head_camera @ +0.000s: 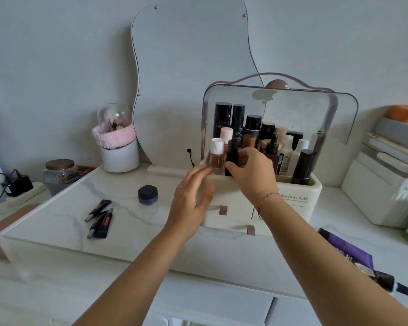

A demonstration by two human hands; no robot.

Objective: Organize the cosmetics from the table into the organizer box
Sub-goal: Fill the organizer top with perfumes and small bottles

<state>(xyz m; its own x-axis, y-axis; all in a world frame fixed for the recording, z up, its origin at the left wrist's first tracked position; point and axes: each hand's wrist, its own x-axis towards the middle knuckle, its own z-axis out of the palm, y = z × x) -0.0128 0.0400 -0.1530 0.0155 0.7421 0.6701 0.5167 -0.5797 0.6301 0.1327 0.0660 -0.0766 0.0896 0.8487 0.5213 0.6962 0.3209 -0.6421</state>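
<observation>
Already you are working well into the job: the organizer box (292, 196) is standing on the marble-patterned tabletop (64, 208) with its clear lid (316, 109) tipped up, and its top compartment is crowded with upright bottles, among them a tall dark L'Oreal bottle (222, 118), a dropper bottle (274, 144) and a white Kiehl's bottle (285, 158). Your right hand (252, 175) is closing its fingers round a slim black tube (232, 156) at the front left corner of that compartment, apparently seating it beside a small clear bottle with a white ribbed cap (216, 156). Your left hand (191, 203) is hovering with fingers spread and slack, gripping nothing, its fingertips just beside the box's left front corner; whether they are touching the wall I cannot tell.

What is remaining looks modest. Out on the tabletop, well apart from the box, three dark squeeze tubes (100, 217) are lying together, and a small dark faceted jar (147, 194) is sitting between them and the box. At the right edge, a purple packet (346, 250) and a dark tube with a black cap (384, 282) are lying near your right forearm; these may also belong in the box. The box's two small front drawers (224, 210) are closed, and whether they are holding anything is hidden.
</observation>
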